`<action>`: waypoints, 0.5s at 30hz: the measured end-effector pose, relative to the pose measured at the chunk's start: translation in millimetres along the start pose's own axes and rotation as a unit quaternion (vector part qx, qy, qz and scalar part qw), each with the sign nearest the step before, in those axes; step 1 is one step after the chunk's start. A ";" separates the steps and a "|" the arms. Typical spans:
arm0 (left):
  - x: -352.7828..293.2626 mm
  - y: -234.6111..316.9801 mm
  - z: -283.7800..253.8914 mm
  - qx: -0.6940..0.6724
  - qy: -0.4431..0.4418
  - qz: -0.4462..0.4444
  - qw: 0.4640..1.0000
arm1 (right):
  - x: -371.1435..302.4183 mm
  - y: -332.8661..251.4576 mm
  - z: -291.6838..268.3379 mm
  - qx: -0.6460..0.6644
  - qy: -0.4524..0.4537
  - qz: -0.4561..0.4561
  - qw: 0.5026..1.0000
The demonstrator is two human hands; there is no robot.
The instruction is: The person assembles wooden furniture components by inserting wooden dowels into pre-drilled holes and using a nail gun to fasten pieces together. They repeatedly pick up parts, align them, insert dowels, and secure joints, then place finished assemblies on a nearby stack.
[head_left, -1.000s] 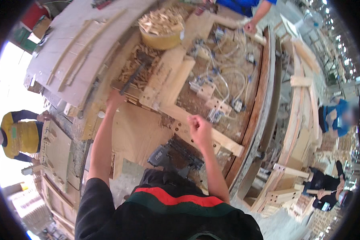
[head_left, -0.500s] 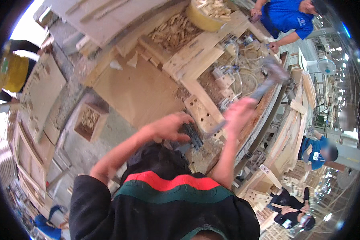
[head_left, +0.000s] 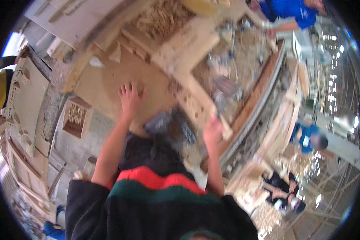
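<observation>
The hammer [head_left: 227, 85] lies ahead of the right hand [head_left: 213, 129], its brown head blurred above a patch of clear tubing and fittings [head_left: 224, 60]. The right fingers are closed in a fist around the handle, which is too blurred to trace in full; the head stands well clear of the fingertips. Whether the head touches anything below cannot be told.

The right fist is just beside the far end of a pale wooden frame [head_left: 196, 96], whose near rail bears dark round holes. Contact between hand and frame cannot be confirmed.

The left hand [head_left: 131, 99] is well apart from the hammer, over a flat tan board [head_left: 96, 80]. Its fingers are spread wide, pointing away from the body, and hold nothing; contact with the board cannot be established.

Between the two forearms lies a dark power tool [head_left: 160, 123], blurred, close to the person's front.

Beyond the board is a heap of small wooden pegs [head_left: 164, 18], with a yellow tub [head_left: 202, 6] at the upper edge. To the left stands a wooden box [head_left: 87, 120] containing more pegs. A co-worker in blue [head_left: 286, 12] is at the far side.
</observation>
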State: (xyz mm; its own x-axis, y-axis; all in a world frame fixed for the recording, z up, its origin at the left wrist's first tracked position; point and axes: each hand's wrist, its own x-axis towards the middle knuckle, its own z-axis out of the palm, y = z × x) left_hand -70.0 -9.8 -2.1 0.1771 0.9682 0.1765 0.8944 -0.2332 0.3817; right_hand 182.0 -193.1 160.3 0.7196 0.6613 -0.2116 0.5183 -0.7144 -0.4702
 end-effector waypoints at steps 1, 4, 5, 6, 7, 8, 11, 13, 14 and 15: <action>7.1 -0.8 0.9 -0.007 0.005 -0.007 1.000 | 3.5 -9.6 -17.4 0.055 0.042 -0.025 0.997; -5.0 10.3 -15.2 -0.027 -0.034 -0.017 0.999 | 33.8 -27.8 -69.6 0.166 0.185 -0.203 0.947; 5.5 6.2 -10.4 -0.022 -0.024 -0.009 0.999 | 28.9 -76.3 -75.9 0.369 0.174 -0.192 0.893; 9.0 7.6 -10.1 -0.021 -0.023 -0.008 0.999 | 29.0 -104.8 -84.1 0.547 0.147 -0.173 0.806; -2.9 7.1 -15.4 -0.019 -0.038 -0.010 0.999 | 27.5 -94.9 -65.3 0.542 0.161 -0.159 0.810; -4.0 9.1 -19.3 -0.019 -0.045 -0.008 0.999 | 22.4 -69.5 -33.9 0.405 0.156 -0.117 0.893; -2.3 18.1 -12.7 -0.025 -0.035 0.008 0.999 | 11.5 21.3 54.9 -0.076 -0.033 -0.074 0.994; 14.9 -0.2 -2.6 0.002 -0.013 -0.005 1.000 | 15.8 -44.5 -11.8 0.068 0.020 -0.029 0.997; -2.8 -3.2 -7.8 0.006 -0.038 -0.006 0.999 | 18.2 -74.2 -43.6 0.164 0.023 0.009 0.986; -13.0 1.9 -12.6 -0.002 -0.062 -0.007 0.998 | 24.5 -100.7 -69.6 0.280 0.053 0.020 0.958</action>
State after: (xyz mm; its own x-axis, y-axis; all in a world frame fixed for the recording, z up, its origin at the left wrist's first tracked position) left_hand -75.7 -24.0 7.8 0.2141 0.9751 0.0584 0.8957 -0.2198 0.3866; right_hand 179.6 -120.9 262.1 0.7915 0.5884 -0.1652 0.1812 -0.4842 -0.8560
